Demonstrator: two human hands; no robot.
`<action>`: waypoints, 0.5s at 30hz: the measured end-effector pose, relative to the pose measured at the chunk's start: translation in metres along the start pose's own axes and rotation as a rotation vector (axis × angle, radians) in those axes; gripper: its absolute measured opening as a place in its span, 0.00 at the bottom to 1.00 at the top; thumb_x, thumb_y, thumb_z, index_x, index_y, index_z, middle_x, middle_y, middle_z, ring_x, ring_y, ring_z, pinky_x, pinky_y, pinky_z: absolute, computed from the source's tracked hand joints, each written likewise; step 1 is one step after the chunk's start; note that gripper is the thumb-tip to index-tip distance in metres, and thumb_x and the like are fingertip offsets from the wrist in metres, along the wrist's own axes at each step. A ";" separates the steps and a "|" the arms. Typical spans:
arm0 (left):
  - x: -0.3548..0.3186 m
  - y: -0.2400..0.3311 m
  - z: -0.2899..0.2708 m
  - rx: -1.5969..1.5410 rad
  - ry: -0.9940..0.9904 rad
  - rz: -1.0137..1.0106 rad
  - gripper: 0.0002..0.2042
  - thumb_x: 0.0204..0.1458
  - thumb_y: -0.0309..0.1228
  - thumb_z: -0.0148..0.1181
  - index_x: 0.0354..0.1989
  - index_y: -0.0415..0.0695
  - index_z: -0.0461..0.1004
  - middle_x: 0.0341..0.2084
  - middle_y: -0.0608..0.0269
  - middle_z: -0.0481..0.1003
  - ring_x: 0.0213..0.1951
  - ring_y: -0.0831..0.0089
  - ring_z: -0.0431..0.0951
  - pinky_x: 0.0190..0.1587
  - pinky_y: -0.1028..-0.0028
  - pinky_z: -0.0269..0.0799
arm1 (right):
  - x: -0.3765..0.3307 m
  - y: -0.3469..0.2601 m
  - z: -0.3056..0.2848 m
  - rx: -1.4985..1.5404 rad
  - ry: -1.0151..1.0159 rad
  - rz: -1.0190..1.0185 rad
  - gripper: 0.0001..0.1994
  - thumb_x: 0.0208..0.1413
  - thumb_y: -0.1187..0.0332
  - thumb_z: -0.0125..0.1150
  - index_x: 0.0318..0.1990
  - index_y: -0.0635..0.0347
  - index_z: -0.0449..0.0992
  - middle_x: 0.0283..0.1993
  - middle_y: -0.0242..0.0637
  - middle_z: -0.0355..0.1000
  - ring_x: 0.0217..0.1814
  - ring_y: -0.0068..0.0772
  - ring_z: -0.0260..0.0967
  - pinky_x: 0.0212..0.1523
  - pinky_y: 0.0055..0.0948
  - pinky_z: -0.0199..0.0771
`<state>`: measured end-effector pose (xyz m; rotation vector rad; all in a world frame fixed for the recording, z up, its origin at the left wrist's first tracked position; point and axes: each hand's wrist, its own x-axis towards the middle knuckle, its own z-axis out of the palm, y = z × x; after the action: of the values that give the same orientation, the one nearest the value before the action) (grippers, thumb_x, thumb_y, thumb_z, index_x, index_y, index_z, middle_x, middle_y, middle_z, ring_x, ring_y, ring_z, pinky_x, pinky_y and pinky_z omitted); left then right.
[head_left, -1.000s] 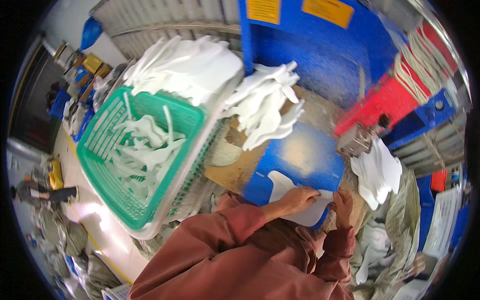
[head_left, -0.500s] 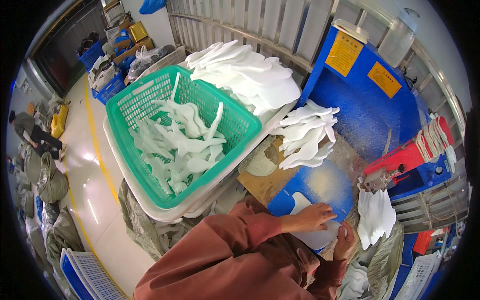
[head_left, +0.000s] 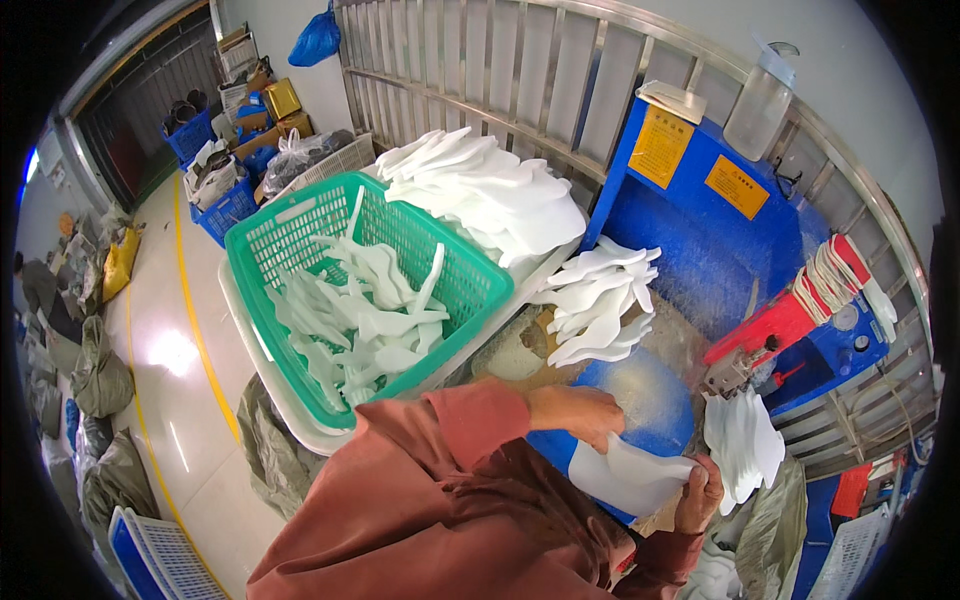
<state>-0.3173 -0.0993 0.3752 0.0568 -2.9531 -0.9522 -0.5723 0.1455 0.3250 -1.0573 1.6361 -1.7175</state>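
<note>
A flat white foam-like piece [head_left: 630,478] with curved edges is stretched between my two hands, above a blue board [head_left: 655,385] dusted with pale powder. My left hand [head_left: 582,412] pinches its upper edge. At the opposite end, my right hand [head_left: 698,494] has its fingers closed on the corner. Just beyond the board lies a loose pile of similar wavy white pieces [head_left: 600,300]. More white pieces [head_left: 745,440] hang in a bunch beside my right hand, below a red machine arm [head_left: 790,300].
A green basket [head_left: 480,285] of thin white offcuts stands at left on a white tub. Behind it rises a large stack of white pieces [head_left: 490,195]. A blue machine housing [head_left: 690,240] stands by metal railings [head_left: 480,60]. Sacks [head_left: 100,370] and a person [head_left: 45,295] are far left.
The white piece has come up off the blue board into both hands. My left hand went from lying open over it to pinching its edge. The view has shifted.
</note>
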 end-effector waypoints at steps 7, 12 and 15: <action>-0.021 0.017 -0.080 -0.270 -0.080 -0.180 0.17 0.58 0.40 0.67 0.44 0.37 0.80 0.29 0.48 0.80 0.30 0.57 0.82 0.35 0.61 0.76 | 0.007 0.003 0.026 0.296 0.030 0.109 0.20 0.71 0.62 0.60 0.63 0.66 0.73 0.48 0.35 0.78 0.40 0.24 0.73 0.44 0.27 0.76; -0.080 0.006 -0.148 -0.211 0.037 -0.293 0.17 0.60 0.39 0.66 0.48 0.37 0.79 0.30 0.53 0.81 0.29 0.64 0.82 0.33 0.67 0.78 | 0.009 0.012 0.041 0.382 -0.067 0.252 0.22 0.71 0.61 0.60 0.65 0.64 0.70 0.53 0.47 0.79 0.49 0.40 0.81 0.45 0.37 0.84; -0.127 -0.013 -0.195 0.047 0.396 -0.188 0.17 0.61 0.40 0.66 0.51 0.40 0.81 0.34 0.55 0.83 0.30 0.71 0.83 0.30 0.69 0.76 | 0.003 0.020 0.035 0.265 -0.096 0.356 0.20 0.71 0.63 0.60 0.64 0.64 0.71 0.52 0.47 0.79 0.49 0.40 0.81 0.45 0.36 0.84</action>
<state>-0.1805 -0.2180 0.5225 0.4734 -2.6334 -0.7794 -0.5475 0.1205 0.3041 -0.6659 1.3916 -1.5643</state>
